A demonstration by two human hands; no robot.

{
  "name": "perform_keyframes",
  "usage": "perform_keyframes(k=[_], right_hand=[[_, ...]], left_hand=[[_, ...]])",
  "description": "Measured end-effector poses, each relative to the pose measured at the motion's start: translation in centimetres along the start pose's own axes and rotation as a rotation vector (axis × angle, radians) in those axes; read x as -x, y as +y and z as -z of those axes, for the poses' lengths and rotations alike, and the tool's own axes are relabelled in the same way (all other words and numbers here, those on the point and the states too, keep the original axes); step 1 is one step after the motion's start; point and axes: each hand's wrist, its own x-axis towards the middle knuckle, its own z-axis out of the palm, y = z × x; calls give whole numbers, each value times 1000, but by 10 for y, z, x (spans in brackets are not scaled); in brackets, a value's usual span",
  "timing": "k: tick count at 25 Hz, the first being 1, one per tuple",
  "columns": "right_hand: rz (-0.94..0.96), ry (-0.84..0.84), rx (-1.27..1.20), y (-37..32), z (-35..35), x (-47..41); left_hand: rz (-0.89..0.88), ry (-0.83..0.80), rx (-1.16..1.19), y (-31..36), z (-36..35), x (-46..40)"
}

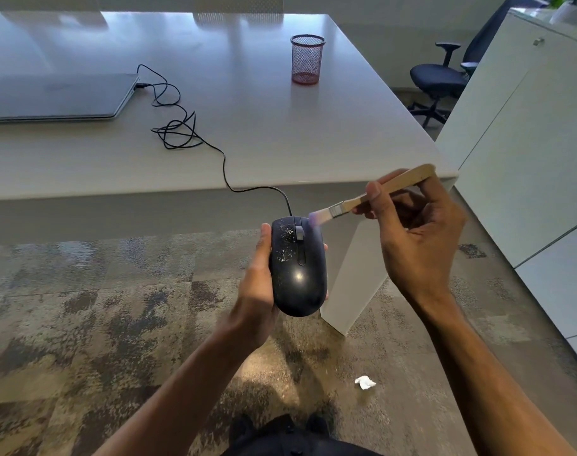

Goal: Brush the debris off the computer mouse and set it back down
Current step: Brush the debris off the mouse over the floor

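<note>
Left hand [255, 291] cupped palm-up, right hand [415, 238] raised in pinching grip.

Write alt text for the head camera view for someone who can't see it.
A left hand holds a black corded mouse, speckled with white debris, above carpet while the right hand touches a small wooden brush to its front. Behind, a white desk holds a closed laptop and mesh cup.

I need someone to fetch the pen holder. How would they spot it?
Start at the big white desk. The mesh cup stands upright near its far right corner, apart from the closed laptop. It alone is see-through, reddish wire.
</note>
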Motion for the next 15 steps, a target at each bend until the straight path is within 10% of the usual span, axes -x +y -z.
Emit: perform_keyframes(k=[15], right_hand=[[-1, -34, -31, -4, -9, -5]], left_hand=[[0, 18, -3, -2, -3, 7]])
